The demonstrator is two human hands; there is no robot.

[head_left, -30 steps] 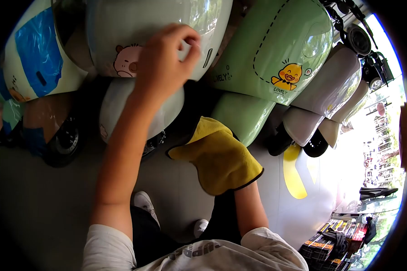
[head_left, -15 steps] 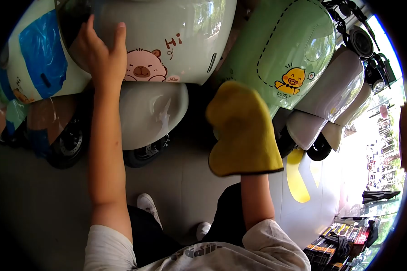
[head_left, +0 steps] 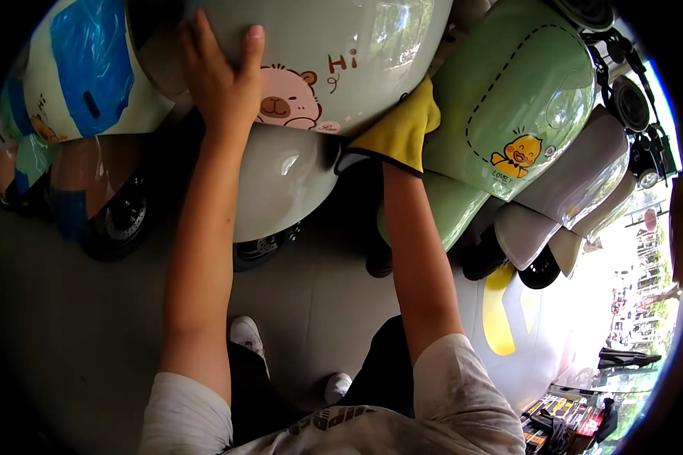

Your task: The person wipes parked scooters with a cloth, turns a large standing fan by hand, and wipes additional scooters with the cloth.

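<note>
My left hand (head_left: 224,80) lies spread and open on the glossy pale front panel (head_left: 387,53) of a scooter. Just beside its thumb is a pink capybara sticker (head_left: 284,98), with "Hi" lettering above it. A yellow mitt (head_left: 399,130) with a dark cuff edge covers my right hand, so the fingers inside are hidden. That mitt is at the lower right side edge of the pale panel, in the gap next to a green scooter (head_left: 501,98). Under the panel sits the pale front fender (head_left: 284,178) over a black wheel.
More scooters stand close on both sides. One at the left has a blue film patch (head_left: 95,64), and a greyish one (head_left: 577,167) is at the right. Boxes (head_left: 565,417) are stacked at the lower right. My shoes are on the grey floor (head_left: 311,296).
The mitt on my right hand has moved up and away from me, from in front of the green scooter to the pale panel's side edge. My left hand stays on the panel; the view has shifted.
</note>
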